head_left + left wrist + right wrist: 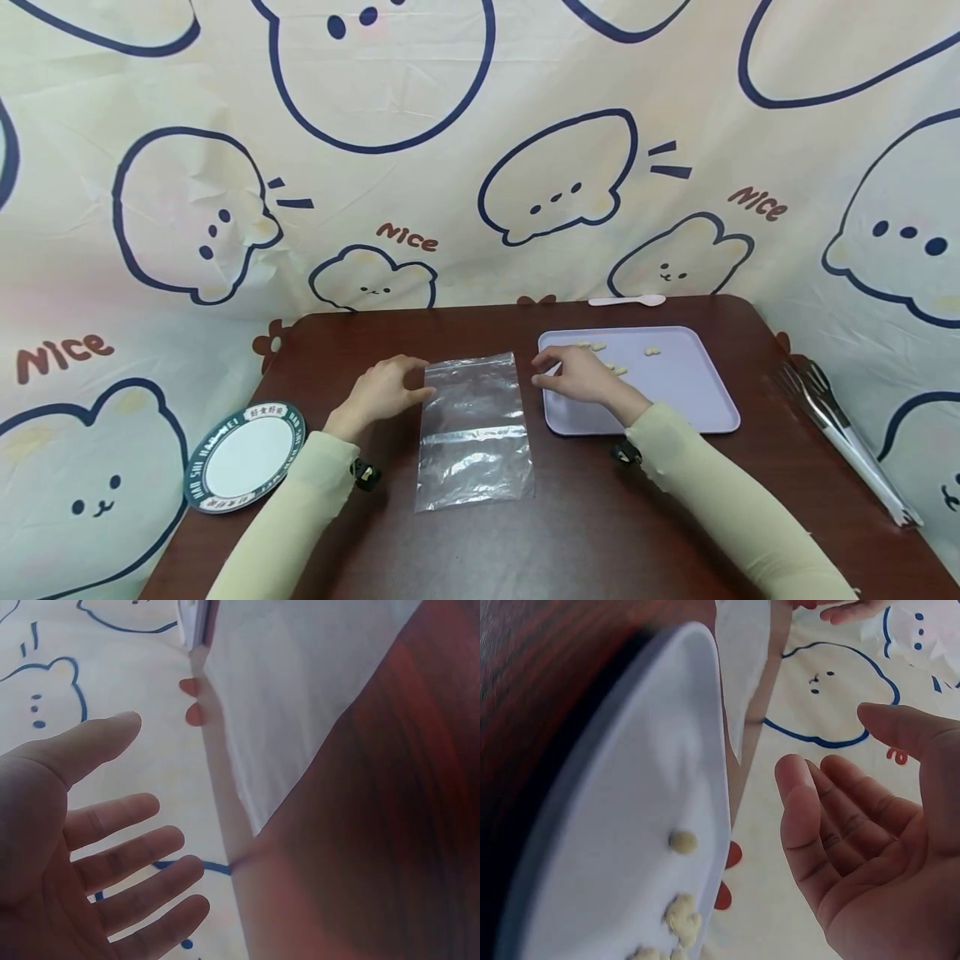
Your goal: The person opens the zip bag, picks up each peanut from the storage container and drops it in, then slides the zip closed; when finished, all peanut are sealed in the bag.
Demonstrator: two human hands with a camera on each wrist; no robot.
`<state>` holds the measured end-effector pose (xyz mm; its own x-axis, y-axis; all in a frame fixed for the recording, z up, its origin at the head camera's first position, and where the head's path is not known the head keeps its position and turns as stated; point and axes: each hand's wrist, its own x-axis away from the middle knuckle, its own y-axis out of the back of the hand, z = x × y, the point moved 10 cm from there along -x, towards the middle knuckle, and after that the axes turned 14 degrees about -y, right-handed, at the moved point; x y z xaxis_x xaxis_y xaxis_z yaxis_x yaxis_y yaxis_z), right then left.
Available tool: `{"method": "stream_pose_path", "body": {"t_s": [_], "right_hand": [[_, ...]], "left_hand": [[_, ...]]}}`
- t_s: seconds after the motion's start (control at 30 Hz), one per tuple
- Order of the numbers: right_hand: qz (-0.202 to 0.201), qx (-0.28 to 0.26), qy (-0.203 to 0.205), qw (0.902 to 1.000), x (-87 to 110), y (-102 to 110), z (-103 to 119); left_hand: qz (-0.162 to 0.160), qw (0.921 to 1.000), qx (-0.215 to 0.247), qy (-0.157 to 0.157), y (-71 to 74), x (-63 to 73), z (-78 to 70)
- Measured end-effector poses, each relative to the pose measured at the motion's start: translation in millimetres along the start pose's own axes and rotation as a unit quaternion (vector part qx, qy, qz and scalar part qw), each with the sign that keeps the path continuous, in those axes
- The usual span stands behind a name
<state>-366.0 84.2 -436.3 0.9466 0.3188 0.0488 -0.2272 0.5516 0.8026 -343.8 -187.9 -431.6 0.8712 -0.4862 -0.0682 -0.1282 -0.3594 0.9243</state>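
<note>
A clear plastic zip bag (474, 458) lies flat on the brown table, its surface glossy with creases. My left hand (382, 390) is at the bag's upper left edge; in the left wrist view its fingers (142, 859) are spread and relaxed, holding nothing. Over the left side of a lilac tray (675, 392) hovers my right hand (581, 377). Its fingers (802, 817) bend loosely with the thumb apart and nothing between them. Several small pale lumpy pieces (682, 919) sit on the tray, some partly hidden behind the right hand in the head view.
A round plate with a green lettered rim (198, 475) is at the table's left edge. Metal tongs with fork-like ends (851, 446) lie along the right edge. A white spoon (628, 300) rests at the back edge, before a printed cloth backdrop (450, 192).
</note>
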Motion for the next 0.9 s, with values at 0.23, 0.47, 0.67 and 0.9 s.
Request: {"method": "stream_pose_path", "body": {"t_s": [0.23,0.47,0.67,0.9], "right_hand": [[0.007,0.006,0.002,1.0,-4.4,-17.2,5.0],[0.021,0.006,-0.006,0.9998,-4.0,-30.2,8.4],[0.026,0.015,-0.003,0.9995,-7.2,-38.1,8.3],[0.044,0.029,-0.01,0.9986,-10.8,-46.4,9.8]], "left_hand": [[0.012,0.9998,-0.014,-0.009,-15.1,-3.6,-3.4],[0.032,0.9991,-0.023,-0.014,-27.8,-3.9,-6.5],[0.038,0.9988,-0.026,-0.014,-35.6,-4.9,-6.1],[0.054,0.9977,-0.04,-0.008,-43.4,-7.9,-6.5]]}}
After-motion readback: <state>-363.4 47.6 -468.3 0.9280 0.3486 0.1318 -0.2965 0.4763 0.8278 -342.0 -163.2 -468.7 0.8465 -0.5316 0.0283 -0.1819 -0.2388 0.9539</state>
